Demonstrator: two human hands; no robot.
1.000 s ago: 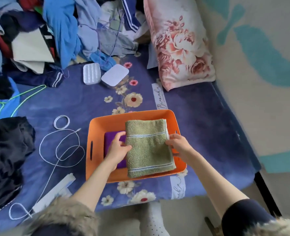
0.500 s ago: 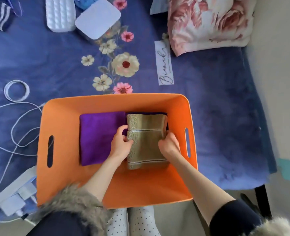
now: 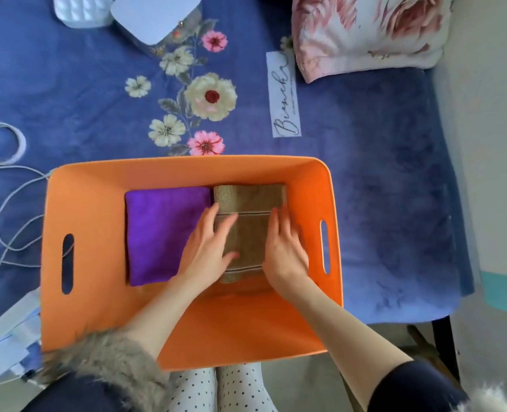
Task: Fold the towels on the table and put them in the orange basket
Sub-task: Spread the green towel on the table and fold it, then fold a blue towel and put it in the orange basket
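Basket (image 3: 97,209): orange, on blue floral bed.
Green towel (image 3: 250,233): folded, inside basket, right of purple towel (image 3: 163,233), touching.
Left hand (image 3: 209,248): fingers spread flat on green towel.
Right hand (image 3: 285,248): same, right edge.

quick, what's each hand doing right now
Left hand: open, fingers flat on the olive towel.
Right hand: open, fingers resting flat on the same towel.

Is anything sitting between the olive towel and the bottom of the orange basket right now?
Nothing visible. The olive towel lies in the orange basket beside the purple towel, with both hands resting on it.
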